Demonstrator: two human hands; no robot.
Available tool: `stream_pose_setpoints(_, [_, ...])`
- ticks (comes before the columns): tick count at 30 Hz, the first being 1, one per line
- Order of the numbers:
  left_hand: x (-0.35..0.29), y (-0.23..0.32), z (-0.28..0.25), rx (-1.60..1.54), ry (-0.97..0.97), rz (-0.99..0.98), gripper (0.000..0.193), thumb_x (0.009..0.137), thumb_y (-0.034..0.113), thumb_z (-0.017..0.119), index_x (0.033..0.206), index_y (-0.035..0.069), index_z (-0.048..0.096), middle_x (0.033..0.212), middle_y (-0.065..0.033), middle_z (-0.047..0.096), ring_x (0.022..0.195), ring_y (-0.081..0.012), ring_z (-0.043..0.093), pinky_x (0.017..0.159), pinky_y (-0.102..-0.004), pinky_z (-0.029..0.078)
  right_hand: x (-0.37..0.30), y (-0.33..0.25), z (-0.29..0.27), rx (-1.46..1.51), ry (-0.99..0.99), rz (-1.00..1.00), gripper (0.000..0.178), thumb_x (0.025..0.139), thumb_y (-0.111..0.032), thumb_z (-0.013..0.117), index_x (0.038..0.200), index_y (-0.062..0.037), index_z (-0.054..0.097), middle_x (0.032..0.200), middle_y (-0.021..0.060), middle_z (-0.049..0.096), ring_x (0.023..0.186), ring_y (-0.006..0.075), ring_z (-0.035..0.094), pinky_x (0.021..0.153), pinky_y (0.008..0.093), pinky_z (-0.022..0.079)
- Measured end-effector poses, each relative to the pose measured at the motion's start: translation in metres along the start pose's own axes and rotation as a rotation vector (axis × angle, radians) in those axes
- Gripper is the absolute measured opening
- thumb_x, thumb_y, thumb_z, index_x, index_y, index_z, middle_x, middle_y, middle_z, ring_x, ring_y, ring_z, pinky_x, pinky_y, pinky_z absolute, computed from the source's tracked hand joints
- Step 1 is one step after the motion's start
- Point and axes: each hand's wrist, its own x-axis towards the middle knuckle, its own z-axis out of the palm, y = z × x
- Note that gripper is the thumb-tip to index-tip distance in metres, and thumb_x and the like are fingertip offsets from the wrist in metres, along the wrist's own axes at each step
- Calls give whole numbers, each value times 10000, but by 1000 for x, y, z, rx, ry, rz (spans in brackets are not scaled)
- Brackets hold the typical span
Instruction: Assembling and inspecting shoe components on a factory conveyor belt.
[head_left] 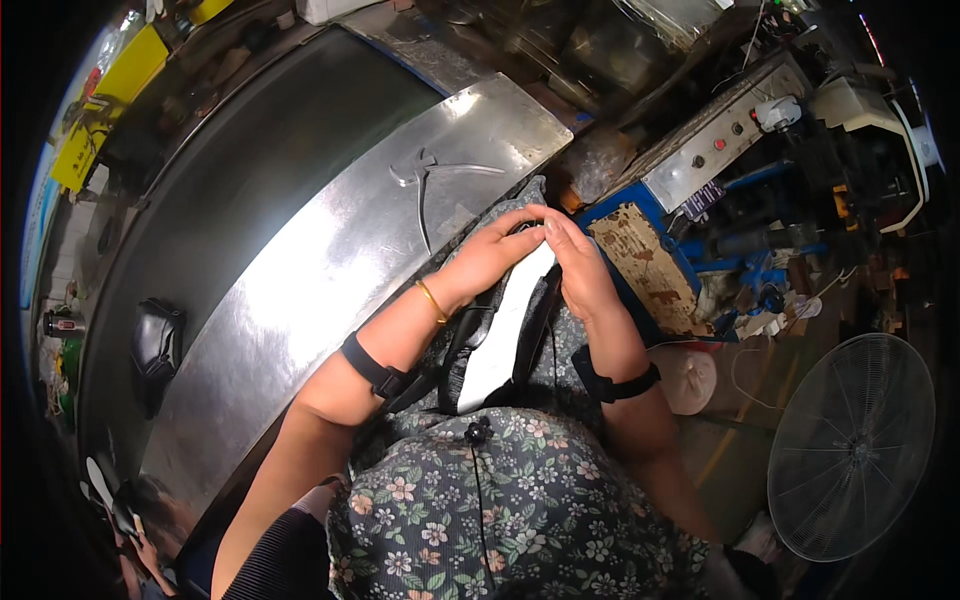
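Observation:
Across my lap lies a black shoe upper, bottom side up, with a long white sole board showing along its middle. My left hand is closed over its far end from the left. My right hand wraps the same end from the right, and the two hands meet with the thumbs at the tip. What the fingertips press there is hidden. Beyond my left hand, metal pincers rest with handles apart on a shiny metal ledge.
A dark conveyor belt runs behind the ledge, carrying a black shoe piece at left. To the right stand a blue-framed machine with a button panel and a round fan. A floral apron covers my lap.

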Motion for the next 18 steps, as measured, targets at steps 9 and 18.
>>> stream_pose_setpoints(9, [2,-14,-6,219,-100,148,529,992,298,522,1436,46,384,1480,-136,381,1378,-231,333,1127,-340,263,-1,1,-28,270,-53,176,361,1000,-182,454,1295,21,497,1282,85,543,1175,158,497,1005,293,378])
stream_pose_setpoints(18, [2,-13,-7,208,-215,54,1016,696,256,846,1496,62,251,1481,-127,370,1369,-218,349,1123,-325,284,-18,-2,-33,52,-145,11,576,871,5,579,1411,-2,378,1352,82,473,1239,165,451,1051,304,353])
